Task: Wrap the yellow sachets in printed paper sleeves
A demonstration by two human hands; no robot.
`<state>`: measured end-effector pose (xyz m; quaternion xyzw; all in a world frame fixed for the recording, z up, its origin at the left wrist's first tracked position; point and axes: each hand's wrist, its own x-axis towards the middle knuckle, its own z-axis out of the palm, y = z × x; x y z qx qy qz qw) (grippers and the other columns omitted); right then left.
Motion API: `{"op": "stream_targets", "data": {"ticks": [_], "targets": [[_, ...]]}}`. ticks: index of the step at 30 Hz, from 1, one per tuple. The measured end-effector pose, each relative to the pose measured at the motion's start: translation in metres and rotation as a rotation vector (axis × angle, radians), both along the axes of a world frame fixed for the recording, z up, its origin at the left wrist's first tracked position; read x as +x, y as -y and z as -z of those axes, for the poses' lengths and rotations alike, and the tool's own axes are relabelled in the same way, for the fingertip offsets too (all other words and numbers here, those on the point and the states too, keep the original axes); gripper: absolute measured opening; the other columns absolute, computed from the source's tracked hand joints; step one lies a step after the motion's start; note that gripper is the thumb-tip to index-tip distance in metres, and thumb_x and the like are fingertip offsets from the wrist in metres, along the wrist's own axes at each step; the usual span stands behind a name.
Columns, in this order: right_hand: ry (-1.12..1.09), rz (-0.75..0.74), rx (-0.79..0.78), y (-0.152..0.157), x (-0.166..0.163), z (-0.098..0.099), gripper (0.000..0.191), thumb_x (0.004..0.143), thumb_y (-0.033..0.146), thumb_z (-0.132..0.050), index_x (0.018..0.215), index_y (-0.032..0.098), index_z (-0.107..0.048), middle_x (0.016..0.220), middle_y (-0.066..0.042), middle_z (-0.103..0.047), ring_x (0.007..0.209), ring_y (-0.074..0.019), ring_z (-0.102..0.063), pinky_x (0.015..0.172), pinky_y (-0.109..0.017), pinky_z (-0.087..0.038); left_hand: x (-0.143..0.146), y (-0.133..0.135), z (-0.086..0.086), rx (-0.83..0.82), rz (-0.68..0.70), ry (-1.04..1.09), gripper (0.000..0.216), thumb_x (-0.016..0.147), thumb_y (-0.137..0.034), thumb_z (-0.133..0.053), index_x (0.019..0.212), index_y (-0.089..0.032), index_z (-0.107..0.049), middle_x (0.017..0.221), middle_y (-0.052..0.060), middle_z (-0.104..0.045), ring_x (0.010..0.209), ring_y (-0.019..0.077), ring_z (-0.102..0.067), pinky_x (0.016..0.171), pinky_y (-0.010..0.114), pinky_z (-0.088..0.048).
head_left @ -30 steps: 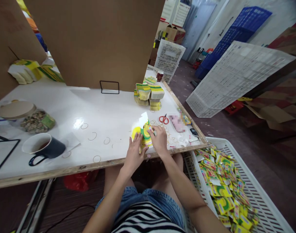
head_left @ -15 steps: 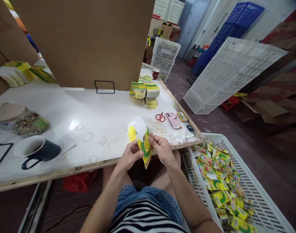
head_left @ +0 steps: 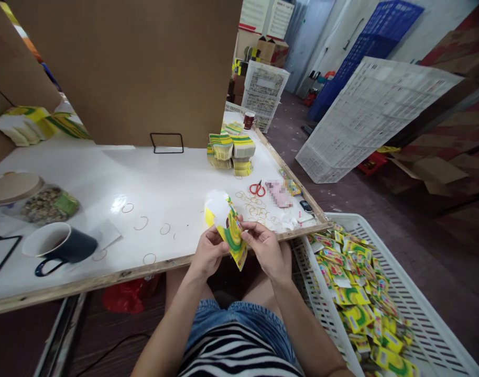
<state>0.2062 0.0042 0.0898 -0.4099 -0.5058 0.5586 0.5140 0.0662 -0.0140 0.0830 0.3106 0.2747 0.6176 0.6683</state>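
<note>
Between my hands, over the table's front edge, is a yellow and green printed card package (head_left: pixel 233 235) with a white flap standing up behind it. My left hand (head_left: pixel 208 251) pinches its left side between thumb and fingers. At the right side, my right hand (head_left: pixel 263 246) has its thumb and fingertips closed on the package edge. Whether anything small lies under those fingertips is hidden. Loose rubber bands (head_left: pixel 257 209) lie on the table beyond my right hand, near red-handled scissors (head_left: pixel 257 188).
Bundled printed cards (head_left: pixel 232 152) stand at the table's back right. A white crate (head_left: pixel 428 293) of yellow packets sits at my right, below table height. On the left are a dark mug (head_left: pixel 72 243) and a clear jar (head_left: pixel 51 201). A cardboard panel (head_left: pixel 145 68) rises behind.
The package has turned slightly between my hands, and its lower tip has shifted a little right. Both hands keep their hold. The view has moved slightly.
</note>
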Motion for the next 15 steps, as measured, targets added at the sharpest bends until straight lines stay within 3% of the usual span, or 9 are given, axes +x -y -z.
{"op": "stream_targets", "data": {"ticks": [3, 6, 10, 13, 15], "targets": [[-0.006, 0.001, -0.003, 0.002, 0.004, -0.001, 0.030, 0.071, 0.036, -0.074, 0.096, 0.020, -0.068, 0.099, -0.006, -0.071, 0.089, -0.0202, -0.064, 0.084, -0.036, -0.052, -0.001, -0.001, -0.001, -0.004, -0.050, -0.011, 0.055, 0.043, -0.045, -0.090, 0.085, -0.016, -0.067, 0.086, 0.007, -0.075, 0.089, 0.0268, -0.071, 0.077, 0.033, -0.055], [0.159, 0.086, 0.085, 0.004, 0.010, -0.009, 0.023, 0.079, 0.037, -0.068, 0.094, 0.020, -0.069, 0.092, -0.006, -0.071, 0.085, -0.0196, -0.064, 0.081, -0.035, -0.051, -0.003, -0.001, -0.002, -0.010, -0.064, 0.002, 0.055, 0.052, -0.053, -0.085, 0.089, -0.016, -0.067, 0.087, 0.008, -0.075, 0.091, 0.0266, -0.070, 0.078, 0.033, -0.055], [0.502, 0.173, 0.455, 0.004, 0.015, -0.029, 0.018, 0.089, 0.035, -0.059, 0.091, 0.023, -0.072, 0.101, -0.008, -0.069, 0.098, -0.0229, -0.060, 0.087, -0.038, -0.047, -0.002, 0.005, -0.004, -0.021, 0.082, 0.033, 0.060, 0.065, -0.062, -0.073, 0.100, -0.014, -0.068, 0.100, 0.014, -0.074, 0.104, 0.0318, -0.066, 0.088, 0.041, -0.053], [0.724, 0.070, 0.728, 0.004, 0.013, -0.041, 0.028, 0.088, 0.031, -0.061, 0.116, 0.027, -0.066, 0.122, -0.007, -0.065, 0.109, -0.0248, -0.055, 0.097, -0.043, -0.040, 0.002, 0.009, -0.006, -0.021, 0.130, 0.051, 0.057, 0.067, -0.059, -0.074, 0.103, -0.015, -0.068, 0.104, 0.013, -0.073, 0.105, 0.0318, -0.065, 0.090, 0.042, -0.052], [0.828, -0.019, 0.811, 0.005, 0.012, -0.046, 0.033, 0.089, 0.028, -0.060, 0.123, 0.027, -0.062, 0.126, -0.006, -0.064, 0.109, -0.0246, -0.054, 0.097, -0.043, -0.038, 0.002, 0.010, -0.007, -0.029, 0.117, 0.057, 0.054, 0.066, -0.057, -0.075, 0.101, -0.016, -0.069, 0.103, 0.012, -0.073, 0.102, 0.0306, -0.067, 0.088, 0.041, -0.053]]}}
